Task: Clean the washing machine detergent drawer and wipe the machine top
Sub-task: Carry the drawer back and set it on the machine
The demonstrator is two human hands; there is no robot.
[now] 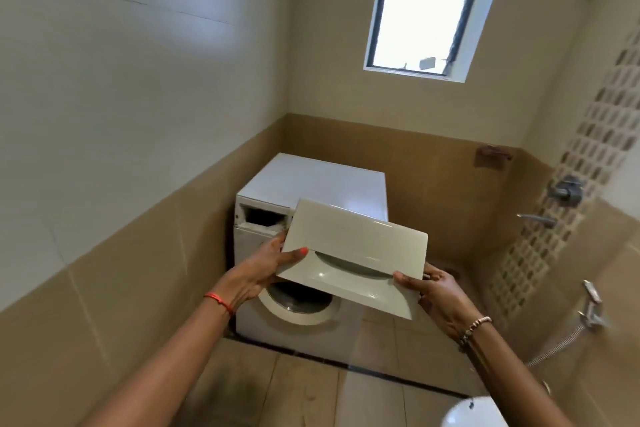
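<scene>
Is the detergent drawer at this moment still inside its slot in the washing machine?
No, both hands hold the detergent drawer in the air, and its slot in the washing machine gapes open.

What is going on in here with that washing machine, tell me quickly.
A person has the detergent drawer out of the washing machine and holds it in the air in front of it, the left hand on one end, the right hand on the other. The drawer's slot at the machine's top corner gapes open and looks grimy. The machine top is bare, and no cloth is in view.
</scene>
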